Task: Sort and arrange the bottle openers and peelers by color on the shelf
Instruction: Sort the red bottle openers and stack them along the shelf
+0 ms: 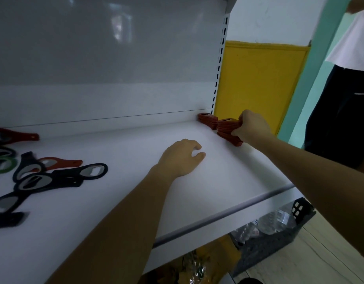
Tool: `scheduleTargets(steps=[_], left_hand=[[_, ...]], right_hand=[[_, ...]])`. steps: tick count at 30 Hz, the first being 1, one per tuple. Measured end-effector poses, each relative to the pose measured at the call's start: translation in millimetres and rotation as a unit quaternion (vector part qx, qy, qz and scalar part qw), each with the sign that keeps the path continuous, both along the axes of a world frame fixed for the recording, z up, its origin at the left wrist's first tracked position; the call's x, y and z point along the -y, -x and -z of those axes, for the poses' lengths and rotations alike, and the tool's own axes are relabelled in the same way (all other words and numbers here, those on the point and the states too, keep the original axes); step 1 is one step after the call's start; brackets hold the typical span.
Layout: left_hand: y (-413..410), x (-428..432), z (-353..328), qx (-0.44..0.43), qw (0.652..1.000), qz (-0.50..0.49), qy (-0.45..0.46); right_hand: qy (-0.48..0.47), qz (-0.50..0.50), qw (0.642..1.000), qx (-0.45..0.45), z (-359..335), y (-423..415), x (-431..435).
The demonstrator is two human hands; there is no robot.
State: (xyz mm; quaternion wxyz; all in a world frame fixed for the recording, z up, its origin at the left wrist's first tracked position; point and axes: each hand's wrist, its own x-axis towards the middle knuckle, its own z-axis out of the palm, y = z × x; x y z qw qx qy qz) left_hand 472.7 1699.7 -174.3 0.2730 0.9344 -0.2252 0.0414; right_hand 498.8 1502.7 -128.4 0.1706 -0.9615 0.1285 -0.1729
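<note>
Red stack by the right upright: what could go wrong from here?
1. The right hand grips the red stack at the shelf end; released askew, pieces could slide off the side.
2. The rear red stack sits close behind; a nudge may topple it.

A: Bright enough?
B: No, dim and bluish. The shelf [197, 197] reads flat grey, with only a faint shadow beside the left hand [182, 158].
A: Glare?
B: Hazy bright reflections on the back panel [115, 37].
A: Sharp?
B: Soft throughout. The black openers [60, 178] at the left edge smear, the red stack [228, 126] loses detail, and the slotted upright [220, 64] bends.
</note>
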Motion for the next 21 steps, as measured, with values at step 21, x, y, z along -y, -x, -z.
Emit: scheduleTargets(steps=[21], left_hand=[[0.8, 0.5, -1.4, -0.003, 1.000, 0.000, -0.005]], right_hand=[[-0.040, 0.005, 0.998, 0.050, 10.8, 6.9, -7.3]])
